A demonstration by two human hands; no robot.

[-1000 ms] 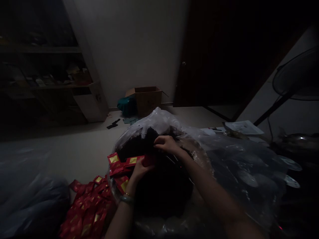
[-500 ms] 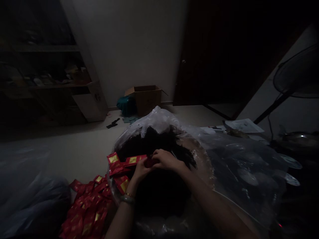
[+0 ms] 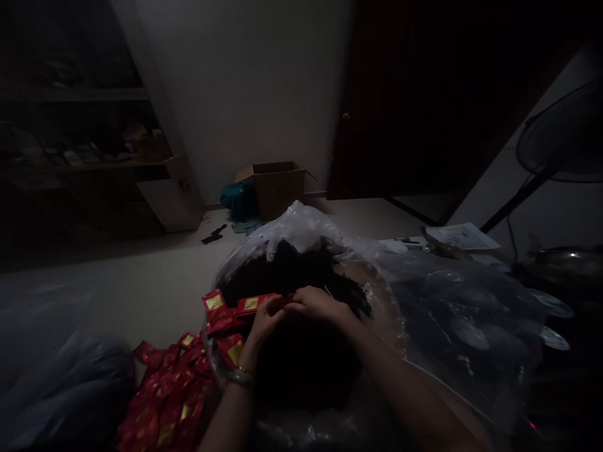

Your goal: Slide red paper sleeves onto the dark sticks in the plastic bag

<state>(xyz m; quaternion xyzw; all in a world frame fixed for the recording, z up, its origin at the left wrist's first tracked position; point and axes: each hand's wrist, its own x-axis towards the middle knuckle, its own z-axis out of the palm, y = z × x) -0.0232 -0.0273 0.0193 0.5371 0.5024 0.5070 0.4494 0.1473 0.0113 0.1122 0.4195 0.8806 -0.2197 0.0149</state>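
Observation:
In the dim light, my left hand (image 3: 265,319) and my right hand (image 3: 319,304) meet over a wide round container lined with clear plastic (image 3: 301,226). Their fingers are closed on a small red packet (image 3: 284,300), most of which they cover. Dark, loose, leaf-like material (image 3: 282,267) is heaped inside the liner. Several red packets with gold labels (image 3: 220,314) rest on the container's left rim, close to my left hand. A slim light-coloured object (image 3: 328,291) sticks up from the dark material just behind my right hand.
Many more red packets (image 3: 164,395) are piled at lower left, beside a plastic-covered bundle (image 3: 80,395). Clear plastic sheeting (image 3: 461,320) spreads to the right. An open cardboard box (image 3: 280,188) and a teal bag (image 3: 239,199) stand by the wall. A fan (image 3: 560,138) is at right.
My fingers have shifted slightly over the red packet, and the right hand has dipped a little, so less of the packet shows. Surroundings look the same.

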